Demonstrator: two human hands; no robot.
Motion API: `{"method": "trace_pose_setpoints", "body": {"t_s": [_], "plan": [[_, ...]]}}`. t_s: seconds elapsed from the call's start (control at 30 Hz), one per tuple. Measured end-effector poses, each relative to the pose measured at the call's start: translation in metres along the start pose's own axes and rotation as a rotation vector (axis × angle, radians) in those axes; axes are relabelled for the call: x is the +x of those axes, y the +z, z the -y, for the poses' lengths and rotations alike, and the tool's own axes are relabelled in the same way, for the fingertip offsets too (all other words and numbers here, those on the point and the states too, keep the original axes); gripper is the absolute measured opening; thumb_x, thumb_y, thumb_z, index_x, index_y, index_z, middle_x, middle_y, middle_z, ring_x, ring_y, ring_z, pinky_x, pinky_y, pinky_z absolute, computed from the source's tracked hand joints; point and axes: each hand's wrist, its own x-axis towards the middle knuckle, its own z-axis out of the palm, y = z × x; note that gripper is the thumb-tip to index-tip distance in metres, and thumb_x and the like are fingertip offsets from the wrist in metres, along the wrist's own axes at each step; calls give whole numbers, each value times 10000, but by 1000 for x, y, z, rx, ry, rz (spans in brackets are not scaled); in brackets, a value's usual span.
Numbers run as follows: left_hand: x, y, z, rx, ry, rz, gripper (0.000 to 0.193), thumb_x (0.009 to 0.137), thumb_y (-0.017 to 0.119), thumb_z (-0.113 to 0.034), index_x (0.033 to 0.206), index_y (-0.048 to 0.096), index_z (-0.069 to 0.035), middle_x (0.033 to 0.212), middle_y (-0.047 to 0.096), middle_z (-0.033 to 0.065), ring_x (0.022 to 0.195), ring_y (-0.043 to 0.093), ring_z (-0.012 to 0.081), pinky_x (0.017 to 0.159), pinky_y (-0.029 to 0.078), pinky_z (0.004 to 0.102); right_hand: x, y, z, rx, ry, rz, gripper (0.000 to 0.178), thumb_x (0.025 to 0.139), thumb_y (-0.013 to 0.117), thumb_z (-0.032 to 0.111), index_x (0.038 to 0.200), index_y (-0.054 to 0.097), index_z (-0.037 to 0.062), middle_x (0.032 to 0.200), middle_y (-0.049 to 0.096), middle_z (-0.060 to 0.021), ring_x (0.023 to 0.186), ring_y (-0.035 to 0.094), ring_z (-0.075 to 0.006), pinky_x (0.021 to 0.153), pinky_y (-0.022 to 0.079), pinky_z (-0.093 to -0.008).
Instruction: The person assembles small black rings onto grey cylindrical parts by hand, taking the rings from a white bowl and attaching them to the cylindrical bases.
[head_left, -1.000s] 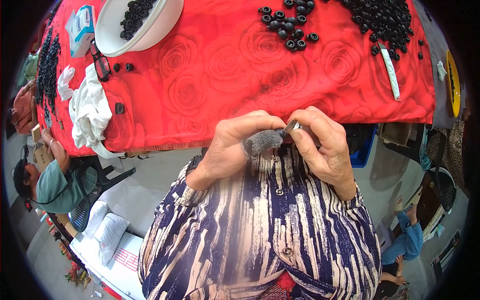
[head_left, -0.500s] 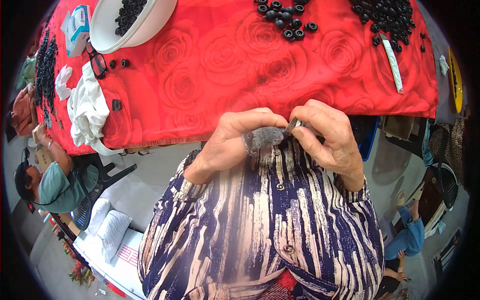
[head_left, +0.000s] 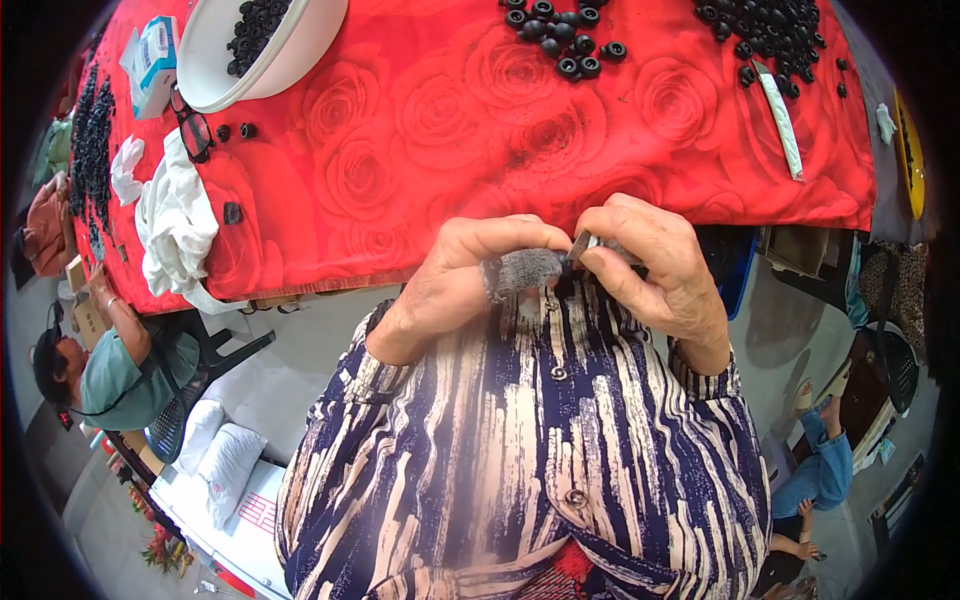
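Close in front of my striped shirt, both hands meet at the near edge of the red table. My left hand (head_left: 440, 285) is closed in a pinch, with a grey knitted cover (head_left: 522, 274) over its thumb. A small dark piece shows at its fingertips, mostly hidden. Between the thumb and fingers of my right hand (head_left: 658, 268) is a short metal blade (head_left: 579, 246). Its tip touches or nearly touches the dark piece; which of the two I cannot tell.
Round black rubber-like parts (head_left: 567, 45) lie across the red tablecloth (head_left: 430, 110), with a larger heap (head_left: 775, 35) at far right beside a white-handled knife (head_left: 782, 125). A white bowl (head_left: 215, 95), glasses (head_left: 195, 130) and white cloth (head_left: 175, 215) stand left. A person (head_left: 125, 370) sits beyond.
The view has shifted slightly. My hands keep the same grip, and the blade has turned a little at the left fingertips.
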Motion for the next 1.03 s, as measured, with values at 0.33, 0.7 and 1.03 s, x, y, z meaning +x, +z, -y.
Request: {"method": "trace_pose_setpoints", "body": {"t_s": [0.33, 0.7, 1.03], "plan": [[2, -2, 3, -36, -1, 3, 216, 874, 579, -27, 1083, 629, -1, 914, 607, 7, 805, 562, 67, 679, 455, 201, -5, 6, 5, 22, 112, -62, 162, 778, 622, 7, 935, 589, -9, 732, 552, -117, 632, 563, -256, 563, 435, -330], [2, 4, -1, -6, 34, -71, 207, 876, 532, 18, 1055, 633, -9, 910, 614, 4, 806, 560, 64, 682, 453, 199, -9, 15, 8, 94, 185, -153, 131, 860, 582, 54, 945, 567, -45, 790, 538, -82, 632, 491, -137, 569, 387, -247], [2, 3, 1, -14, 65, -59, 220, 872, 541, 6, 1072, 630, -12, 931, 605, 15, 823, 554, 70, 693, 445, 203, -7, 15, 4, 55, 123, -150, 133, 854, 596, 59, 949, 579, -33, 786, 542, -77, 626, 497, -142, 561, 391, -251]]}}
